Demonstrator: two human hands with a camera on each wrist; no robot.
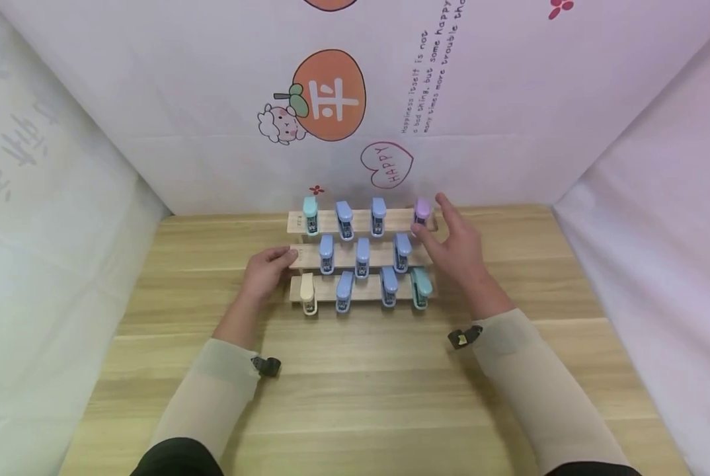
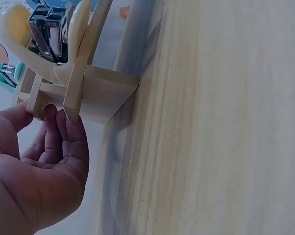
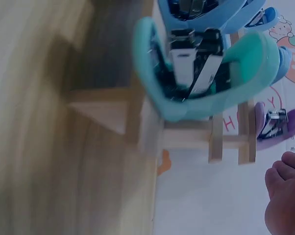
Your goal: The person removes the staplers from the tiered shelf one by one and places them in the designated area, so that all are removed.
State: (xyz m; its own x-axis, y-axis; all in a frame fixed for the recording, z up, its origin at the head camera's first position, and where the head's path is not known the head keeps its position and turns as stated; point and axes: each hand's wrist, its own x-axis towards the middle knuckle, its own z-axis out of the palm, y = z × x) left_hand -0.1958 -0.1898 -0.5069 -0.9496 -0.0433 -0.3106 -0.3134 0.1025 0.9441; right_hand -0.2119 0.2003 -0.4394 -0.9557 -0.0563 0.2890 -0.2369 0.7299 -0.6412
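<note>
A three-tier wooden rack [image 1: 359,222] stands at the back of the table with small staplers across its steps. My left hand [image 1: 266,270] pinches the left end of its middle step, thumb on top; the left wrist view shows the fingers beneath, near a cream stapler [image 2: 44,39]. On the top step's right end sits a purple stapler [image 1: 422,209]. My right hand [image 1: 459,248] is beside it, thumb and fingers spread; whether the thumb touches it I cannot tell. A teal stapler [image 3: 206,73] on the bottom step looms close in the right wrist view.
A mint stapler [image 1: 311,215] occupies the top step's left end. Several blue staplers [image 1: 362,256] fill the spaces between the end ones. Close behind the rack rises a white printed cloth [image 1: 224,172]. Wooden table surface [image 1: 361,377] lies in front.
</note>
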